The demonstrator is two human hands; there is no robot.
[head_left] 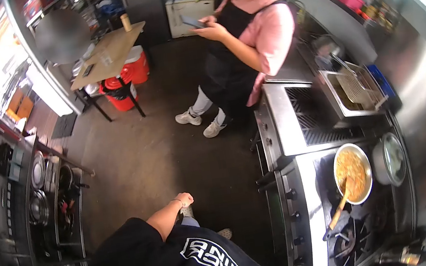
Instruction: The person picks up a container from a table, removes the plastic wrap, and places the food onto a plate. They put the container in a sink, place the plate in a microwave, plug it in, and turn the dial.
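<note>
My left hand [183, 199] hangs in front of my black shirt [149, 261], above my shoes, with its fingers curled in and nothing visible in them. My right hand is out of view. On the stove to my right sits a round metal pan [369, 182] of orange-brown food [352, 165]. A wooden spoon [341, 207] rests in the food, its handle pointing toward the near side of the stove. Beside the pan, nearer the wall, stands a metal pot [389, 160] with a clear-looking cover or contents.
Ahead, a person [251, 35] in a dark apron holds a phone [192, 22] beside the grill [314, 113]. Behind it is a fryer with a wire basket [357, 85]. Shelves of cookware [43, 206] line the left. A table [109, 55] stands farther off, near red containers [136, 67].
</note>
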